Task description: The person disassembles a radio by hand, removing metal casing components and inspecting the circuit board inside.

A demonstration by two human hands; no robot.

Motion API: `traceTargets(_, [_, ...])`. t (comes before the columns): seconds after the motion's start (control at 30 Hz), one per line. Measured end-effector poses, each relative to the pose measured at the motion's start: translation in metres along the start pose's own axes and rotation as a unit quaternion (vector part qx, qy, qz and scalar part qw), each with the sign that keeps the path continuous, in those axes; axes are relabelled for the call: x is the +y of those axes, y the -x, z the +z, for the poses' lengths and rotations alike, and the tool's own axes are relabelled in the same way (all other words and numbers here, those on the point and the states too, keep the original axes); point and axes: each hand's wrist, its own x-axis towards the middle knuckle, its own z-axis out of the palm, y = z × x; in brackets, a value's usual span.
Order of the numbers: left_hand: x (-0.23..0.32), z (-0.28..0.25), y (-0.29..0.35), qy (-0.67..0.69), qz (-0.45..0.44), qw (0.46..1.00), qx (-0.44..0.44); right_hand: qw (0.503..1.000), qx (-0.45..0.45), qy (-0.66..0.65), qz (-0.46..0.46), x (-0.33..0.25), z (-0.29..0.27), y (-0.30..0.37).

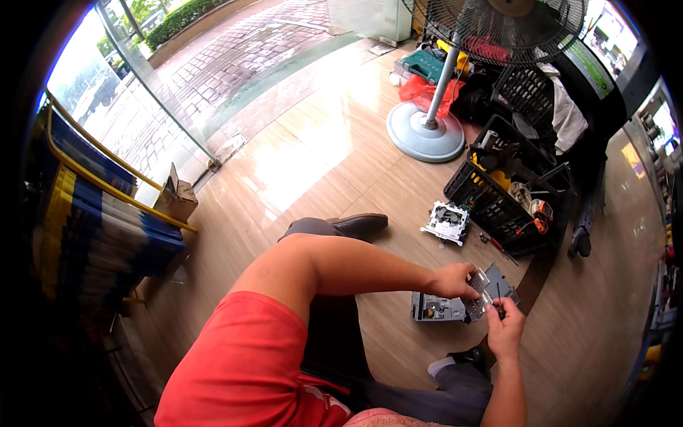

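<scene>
Out in front of me to the right, both hands are at a small perforated metal plate (478, 306). My left hand (454, 280) is closed on its upper left side, thumb and fingers at the edge. The fingers of my right hand (505, 327) pinch its lower right side. Below and beside the plate, on the floor, lies an opened grey metal device housing (440, 309) with small parts showing inside. Behind the plate, a flat grey metal panel (502, 282) sticks out. How the plate, panel and housing join is hidden by my hands.
A white mechanism (448, 222) lies beyond my hands, near a red-handled tool (486, 239). Black plastic crates (478, 186) hold tools and a meter (542, 213). Farther back is a standing fan (427, 135) with a round base. A yellow-framed rack (121, 186) stands at left.
</scene>
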Motion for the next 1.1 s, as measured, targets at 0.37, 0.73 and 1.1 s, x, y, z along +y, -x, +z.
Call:
traceTargets(0.37, [-0.0064, 0.0044, -0.0028, -0.023, 0.014, 1.000, 0.013, 1.000, 0.011, 0.003, -0.017, -0.0007, 0.0002, 0.0001])
traceTargets(0.73, [-0.0025, 0.0008, 0.0004, -0.038, 0.001, 0.999, -0.005, 1.000, 0.010, -0.003, -0.016, 0.0007, 0.0013, 0.0009])
traceTargets(1.1, [-0.0025, 0.0014, -0.0004, -0.041, 0.000, 0.999, -0.006, 1.000, 0.011, -0.001, -0.015, 0.0001, 0.0012, 0.0006])
